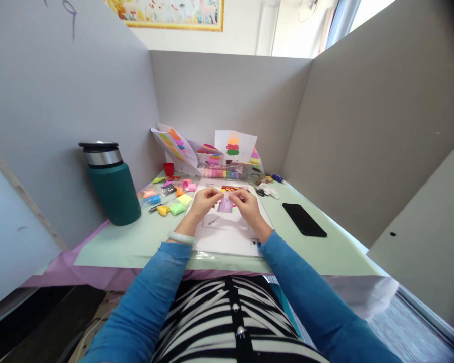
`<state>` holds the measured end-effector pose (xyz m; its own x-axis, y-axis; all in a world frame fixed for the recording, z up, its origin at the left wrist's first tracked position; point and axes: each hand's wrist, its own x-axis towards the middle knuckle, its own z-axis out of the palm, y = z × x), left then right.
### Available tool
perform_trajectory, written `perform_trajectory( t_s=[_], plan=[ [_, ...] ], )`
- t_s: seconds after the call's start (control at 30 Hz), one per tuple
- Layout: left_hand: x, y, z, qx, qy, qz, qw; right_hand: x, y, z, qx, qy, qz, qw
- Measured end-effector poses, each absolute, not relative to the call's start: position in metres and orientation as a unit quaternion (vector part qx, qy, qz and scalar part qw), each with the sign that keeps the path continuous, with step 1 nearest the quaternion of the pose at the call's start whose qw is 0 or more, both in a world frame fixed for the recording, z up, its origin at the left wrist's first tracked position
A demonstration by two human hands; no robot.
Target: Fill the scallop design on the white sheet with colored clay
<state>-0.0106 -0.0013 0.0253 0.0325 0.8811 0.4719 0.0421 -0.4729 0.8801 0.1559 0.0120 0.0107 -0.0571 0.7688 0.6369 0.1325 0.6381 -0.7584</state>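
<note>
My left hand (207, 200) and my right hand (246, 204) meet over the white sheet (230, 241) at the middle of the table. Both pinch the top of a small light-purple packet (225, 204), which hangs between the fingertips. Its contents are too small to make out. Beneath the hands, the sheet carries printed pictures, partly covered by my fingers. Left of my left hand lie several small coloured packets, among them a green packet (177, 208) and a yellow packet (163, 209).
A teal tumbler (115, 194) stands at the left and a black phone (304, 220) lies at the right. Behind are a small red cup (168, 169), a row of coloured pieces in clear wrap (221, 173) and propped painted papers (235, 146). Grey partitions (230, 91) surround the table.
</note>
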Motion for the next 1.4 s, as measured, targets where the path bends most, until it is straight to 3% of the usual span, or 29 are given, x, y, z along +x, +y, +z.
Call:
perform_trajectory(
  t_s=[0.27, 0.57, 0.9, 1.17, 1.4],
  plan=[
    [-0.010, -0.006, 0.030, 0.638, 0.325, 0.574, 0.396, 0.156, 0.011, 0.015, -0.297, -0.641, 0.370, 0.604],
    [-0.008, -0.003, 0.025, 0.644, 0.373, 0.585, 0.323, 0.153, 0.012, 0.012, -0.314, -0.650, 0.315, 0.616],
    [-0.006, 0.004, 0.019, 0.642, 0.391, 0.573, 0.326, 0.151, 0.013, 0.011, -0.323, -0.665, 0.286, 0.610],
    [-0.038, 0.022, 0.027, 0.289, 0.479, 0.767, 0.315, 0.150, 0.023, 0.006, -0.332, -0.581, 0.434, 0.603],
    [-0.056, 0.022, 0.035, 0.100, 0.419, 0.813, 0.393, 0.148, 0.014, 0.010, -0.306, -0.611, 0.400, 0.611]
  ],
)
